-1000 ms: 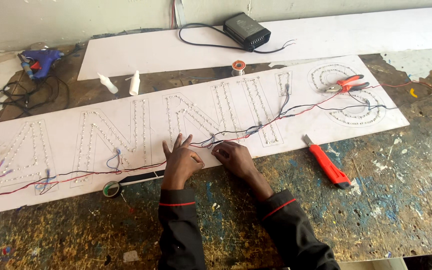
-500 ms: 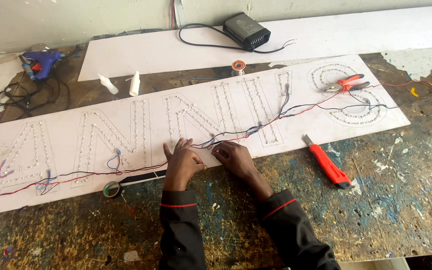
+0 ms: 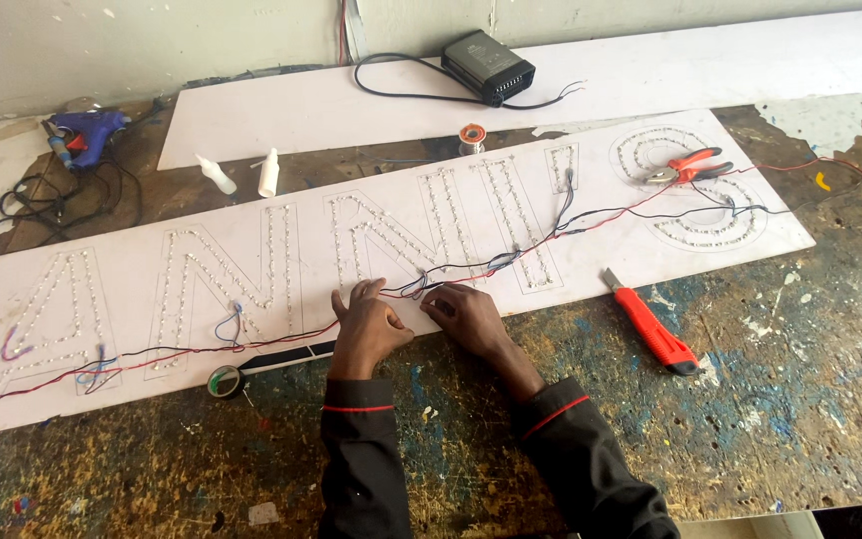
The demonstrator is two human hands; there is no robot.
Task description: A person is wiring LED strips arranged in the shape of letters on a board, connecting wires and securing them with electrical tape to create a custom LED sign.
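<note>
Both of my hands rest on the near edge of the long white board (image 3: pixel 251 215), which lies across the paint-stained table (image 3: pixel 800 399). My left hand (image 3: pixel 366 324) lies flat with the fingers (image 3: pixel 343 299) spread a little, touching the board beside the red and black wires (image 3: pixel 481 265) that run along it. My right hand (image 3: pixel 466 311) sits just beside it, fingers curled toward a small knot of wires, though I cannot tell whether they pinch anything. Letters outlined in rows of tiny lights cover the board. A roll of dark tape (image 3: pixel 223 380) lies at the board's edge, near my left hand. To the right, on the table, lies a red utility knife (image 3: pixel 652 327), well apart from my hands, and red pliers (image 3: pixel 685 165) rest on the far right of the board. Beyond the board stand two small white bottles (image 3: pixel 243 175), a spool of solder (image 3: pixel 470 137), a blue glue gun (image 3: pixel 87 130) and a black power box (image 3: pixel 487 64) on a second white sheet.
</note>
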